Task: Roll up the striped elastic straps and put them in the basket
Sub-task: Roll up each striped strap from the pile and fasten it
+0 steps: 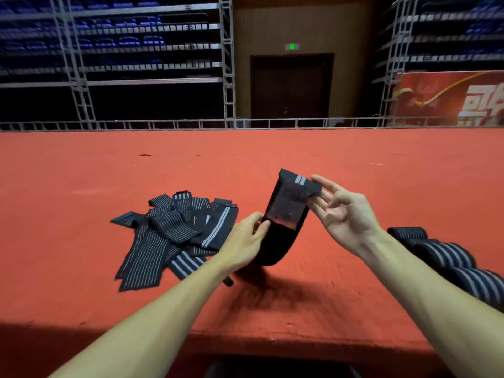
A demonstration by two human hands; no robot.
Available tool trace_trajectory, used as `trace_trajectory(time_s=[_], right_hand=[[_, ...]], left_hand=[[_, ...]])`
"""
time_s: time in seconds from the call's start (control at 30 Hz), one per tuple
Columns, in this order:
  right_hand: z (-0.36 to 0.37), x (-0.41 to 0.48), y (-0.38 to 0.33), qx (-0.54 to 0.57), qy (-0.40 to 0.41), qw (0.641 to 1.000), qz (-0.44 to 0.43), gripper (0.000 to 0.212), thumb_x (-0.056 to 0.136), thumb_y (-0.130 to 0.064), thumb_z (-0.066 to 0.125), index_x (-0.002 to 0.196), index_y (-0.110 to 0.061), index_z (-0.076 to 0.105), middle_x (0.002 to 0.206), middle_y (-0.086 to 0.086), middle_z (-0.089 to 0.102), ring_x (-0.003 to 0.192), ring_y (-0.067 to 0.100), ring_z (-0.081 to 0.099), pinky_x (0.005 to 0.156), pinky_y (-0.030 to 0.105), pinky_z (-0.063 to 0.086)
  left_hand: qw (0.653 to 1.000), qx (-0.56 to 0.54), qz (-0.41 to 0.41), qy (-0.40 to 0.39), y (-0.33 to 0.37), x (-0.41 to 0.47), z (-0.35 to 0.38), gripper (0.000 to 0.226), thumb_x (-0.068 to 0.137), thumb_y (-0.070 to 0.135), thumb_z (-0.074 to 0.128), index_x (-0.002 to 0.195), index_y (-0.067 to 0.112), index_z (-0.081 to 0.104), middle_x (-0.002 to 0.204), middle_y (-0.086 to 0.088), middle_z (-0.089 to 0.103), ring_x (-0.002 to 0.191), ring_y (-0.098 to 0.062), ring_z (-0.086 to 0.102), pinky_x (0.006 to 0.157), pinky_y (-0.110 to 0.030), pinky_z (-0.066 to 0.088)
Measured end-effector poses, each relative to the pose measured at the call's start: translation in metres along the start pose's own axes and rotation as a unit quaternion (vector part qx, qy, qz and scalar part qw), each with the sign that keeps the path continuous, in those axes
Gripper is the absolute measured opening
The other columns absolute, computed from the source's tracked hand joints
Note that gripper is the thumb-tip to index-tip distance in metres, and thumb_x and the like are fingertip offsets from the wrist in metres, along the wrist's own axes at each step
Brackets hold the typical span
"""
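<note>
A: Held strap, position?
B: Raised above the red surface, curving down. Left grip pinches its lower part. Right grip nips the top end at the fingertips, palm open.
A: Others?
B: Loose pile of striped straps lies left. Rolled straps lie right, behind the forearm.

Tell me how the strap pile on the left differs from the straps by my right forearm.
The pile lies unrolled, flat strips crossing one another; the rolls are wound into tight cylinders. The pile sprawls loosely; the rolls sit side by side. The pile is in full view; the rolls are partly hidden behind the right forearm. Both are dark with pale stripes, on the red surface.
</note>
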State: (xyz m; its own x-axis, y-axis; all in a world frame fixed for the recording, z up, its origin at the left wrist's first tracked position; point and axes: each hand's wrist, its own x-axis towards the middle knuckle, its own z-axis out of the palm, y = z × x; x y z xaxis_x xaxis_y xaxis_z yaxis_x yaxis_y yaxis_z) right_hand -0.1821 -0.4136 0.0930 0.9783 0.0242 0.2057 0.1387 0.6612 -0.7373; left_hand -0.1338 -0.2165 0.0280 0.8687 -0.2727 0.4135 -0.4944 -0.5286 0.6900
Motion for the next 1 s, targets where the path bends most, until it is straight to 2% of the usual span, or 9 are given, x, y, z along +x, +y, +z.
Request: trace_trajectory(time_s=[0.07, 0.17, 0.3, 0.43, 0.53, 0.63, 0.73, 0.87, 1.0], right_hand=[[-0.002, -0.001, -0.004, -0.046, 0.006, 0.998, -0.035, 0.051, 0.077, 0.025, 0.033, 0.117, 0.002, 0.056, 0.105, 0.017, 0.07, 0.098, 0.025, 0.069, 0.081, 0.025, 0.057], [-0.005, 0.0, -0.009, -0.291, 0.088, 0.948, -0.09, 0.045, 0.075, 0.022, 0.06, 0.114, 0.0, 0.059, 0.088, 0.009, 0.073, 0.079, 0.018, 0.07, 0.076, 0.028, 0.058], [-0.008, 0.001, -0.018, -0.456, 0.203, 0.852, -0.159, 0.004, 0.081, -0.007, 0.068, 0.084, -0.005, 0.069, 0.064, 0.011, 0.067, 0.044, 0.017, 0.061, 0.041, 0.025, 0.046], [-0.015, 0.007, -0.025, -0.55, 0.28, 0.757, -0.215, 0.038, 0.082, -0.037, 0.069, 0.059, -0.008, 0.057, 0.049, 0.0, 0.037, 0.047, 0.017, 0.03, 0.048, 0.03, 0.02], [-0.016, 0.011, -0.027, -0.512, 0.272, 0.787, -0.213, 0.038, 0.086, -0.038, 0.066, 0.06, -0.011, 0.056, 0.056, 0.002, 0.045, 0.052, 0.018, 0.04, 0.047, 0.028, 0.032], [-0.015, 0.015, -0.026, -0.467, 0.241, 0.826, -0.201, 0.018, 0.092, -0.026, 0.061, 0.083, -0.011, 0.067, 0.075, 0.006, 0.063, 0.058, 0.021, 0.058, 0.046, 0.029, 0.049], [-0.016, 0.023, -0.026, -0.447, 0.267, 0.833, -0.187, 0.012, 0.091, -0.023, 0.062, 0.086, -0.014, 0.068, 0.08, 0.006, 0.067, 0.062, 0.023, 0.061, 0.055, 0.041, 0.057], [-0.017, 0.031, -0.032, -0.355, 0.293, 0.876, -0.146, 0.011, 0.09, -0.021, 0.065, 0.083, -0.013, 0.065, 0.088, 0.008, 0.069, 0.072, 0.021, 0.064, 0.055, 0.033, 0.055], [-0.015, 0.034, -0.041, -0.248, 0.35, 0.894, -0.127, 0.019, 0.089, -0.016, 0.066, 0.072, -0.012, 0.059, 0.076, 0.002, 0.063, 0.063, 0.014, 0.059, 0.048, 0.024, 0.047]], left_hand=[[1.0, -0.031, 0.003, 0.001, 0.016, 0.0, 0.004, 0.017, 0.099, 0.026, 0.045, 0.096, 0.015, 0.057, 0.086, 0.001, 0.063, 0.082, -0.016, 0.056, 0.081, -0.035, 0.042], [0.998, -0.067, 0.017, 0.005, 0.03, 0.001, 0.008, 0.017, 0.099, 0.021, 0.047, 0.103, 0.014, 0.061, 0.091, 0.003, 0.066, 0.084, -0.01, 0.059, 0.081, -0.031, 0.044], [0.993, -0.112, 0.005, -0.025, 0.03, 0.001, 0.009, 0.015, 0.097, 0.024, 0.053, 0.1, 0.014, 0.064, 0.082, 0.002, 0.068, 0.073, -0.009, 0.059, 0.073, -0.035, 0.049], [0.985, -0.157, -0.017, -0.067, 0.03, -0.003, 0.008, 0.011, 0.095, 0.024, 0.056, 0.098, 0.017, 0.064, 0.081, 0.004, 0.068, 0.072, -0.002, 0.062, 0.066, -0.019, 0.049], [0.967, -0.232, -0.048, -0.099, 0.034, -0.007, 0.005, 0.009, 0.094, 0.021, 0.059, 0.098, 0.014, 0.064, 0.075, 0.0, 0.069, 0.068, -0.004, 0.063, 0.062, -0.017, 0.049], [0.953, -0.262, -0.068, -0.135, 0.043, -0.008, 0.002, 0.009, 0.094, 0.018, 0.058, 0.098, 0.012, 0.063, 0.081, -0.007, 0.068, 0.073, -0.013, 0.063, 0.066, -0.022, 0.05], [0.928, -0.317, -0.09, -0.176, 0.059, -0.009, -0.003, 0.008, 0.095, 0.015, 0.056, 0.101, 0.011, 0.06, 0.085, -0.008, 0.069, 0.072, -0.014, 0.065, 0.065, -0.022, 0.052], [0.882, -0.41, -0.089, -0.216, 0.081, -0.007, -0.014, 0.017, 0.093, 0.018, 0.058, 0.109, 0.013, 0.058, 0.094, -0.007, 0.07, 0.077, -0.014, 0.068, 0.067, -0.024, 0.056], [0.854, -0.386, -0.08, -0.34, 0.072, -0.009, -0.017, 0.05, 0.084, 0.0, 0.065, 0.131, 0.011, 0.051, 0.122, -0.016, 0.064, 0.109, -0.028, 0.063, 0.093, -0.036, 0.052]])
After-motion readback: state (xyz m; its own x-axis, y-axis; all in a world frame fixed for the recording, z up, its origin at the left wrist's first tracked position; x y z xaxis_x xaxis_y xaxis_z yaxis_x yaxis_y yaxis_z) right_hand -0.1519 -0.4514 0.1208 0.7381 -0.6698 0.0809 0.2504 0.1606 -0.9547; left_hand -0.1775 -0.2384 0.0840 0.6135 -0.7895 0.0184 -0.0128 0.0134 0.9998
